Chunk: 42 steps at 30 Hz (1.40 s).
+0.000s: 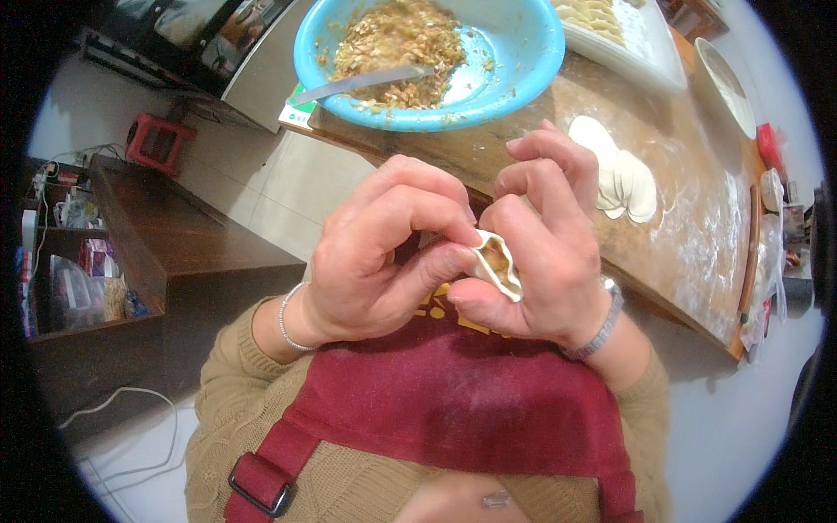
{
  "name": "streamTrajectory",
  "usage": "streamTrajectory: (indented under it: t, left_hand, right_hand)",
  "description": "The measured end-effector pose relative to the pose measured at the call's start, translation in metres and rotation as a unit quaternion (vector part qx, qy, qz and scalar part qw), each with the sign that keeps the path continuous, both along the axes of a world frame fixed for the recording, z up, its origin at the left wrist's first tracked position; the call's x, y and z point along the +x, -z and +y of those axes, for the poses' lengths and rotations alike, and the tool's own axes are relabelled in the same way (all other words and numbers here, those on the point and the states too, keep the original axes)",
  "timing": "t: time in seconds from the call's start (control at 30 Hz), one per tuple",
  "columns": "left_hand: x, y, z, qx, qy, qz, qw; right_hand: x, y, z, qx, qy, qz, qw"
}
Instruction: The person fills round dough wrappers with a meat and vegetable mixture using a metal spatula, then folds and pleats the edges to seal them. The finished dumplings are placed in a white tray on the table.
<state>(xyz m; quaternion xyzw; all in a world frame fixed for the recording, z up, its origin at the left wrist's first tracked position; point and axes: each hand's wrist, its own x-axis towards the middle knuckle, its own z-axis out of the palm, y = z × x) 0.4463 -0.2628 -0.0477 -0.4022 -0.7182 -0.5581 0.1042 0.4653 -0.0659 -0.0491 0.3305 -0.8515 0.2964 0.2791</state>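
Note:
Between my two hands is a half-folded dumpling, a white dough wrapper with brown filling showing through its open side. My left hand pinches the left edge of the wrapper between thumb and forefinger. Around the right side curls my right hand, its thumb below the dough and its forefinger against the edge. Both hands are held in front of a maroon apron. Beyond them, a light blue basin holds chopped filling, with a flat metal spatula resting across it and its rim.
Overlapping dough wrappers lie on the floured wooden table. A white tray of shaped dumplings and a pale bowl stand farther back. A rolling pin lies along the right edge. A dark wooden cabinet is at left.

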Motion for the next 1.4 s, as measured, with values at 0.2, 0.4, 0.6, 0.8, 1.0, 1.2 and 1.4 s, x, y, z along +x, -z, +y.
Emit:
streamTrajectory:
  t: [0.2, 0.4, 0.6, 0.8, 1.0, 1.2, 1.4]
  left_hand:
    - [0.003, -0.004, 0.001, -0.008, -0.002, -0.019, 1.0]
    - [-0.001, -0.004, -0.001, -0.016, 0.02, 0.008, 1.0]
    - [-0.024, -0.004, 0.002, 0.004, 0.088, 0.049, 0.995]
    - [-0.034, 0.0, 0.021, 0.016, 0.077, 0.191, 0.978]
    - [-0.014, 0.001, 0.02, 0.069, -0.102, 0.349, 0.929]
    - [-0.013, 0.001, 0.016, 0.031, -0.087, 0.336, 0.937]
    - [-0.01, -0.005, 0.016, 0.012, -0.033, 0.24, 0.97]
  right_hand:
    - [-0.003, 0.001, -0.001, 0.005, -0.022, 0.016, 1.0]
    - [-0.003, 0.014, -0.003, -0.122, -0.099, -0.068, 0.985]
    - [0.004, 0.03, -0.007, -0.39, -0.169, -0.193, 0.884]
    - [0.022, 0.031, -0.003, -0.422, -0.121, -0.3, 0.847]
    - [0.009, 0.038, -0.003, -0.449, -0.144, -0.197, 0.86]
    - [0.008, 0.035, -0.004, -0.422, -0.119, -0.156, 0.885]
    - [0.01, 0.03, -0.001, -0.388, -0.094, -0.161, 0.903]
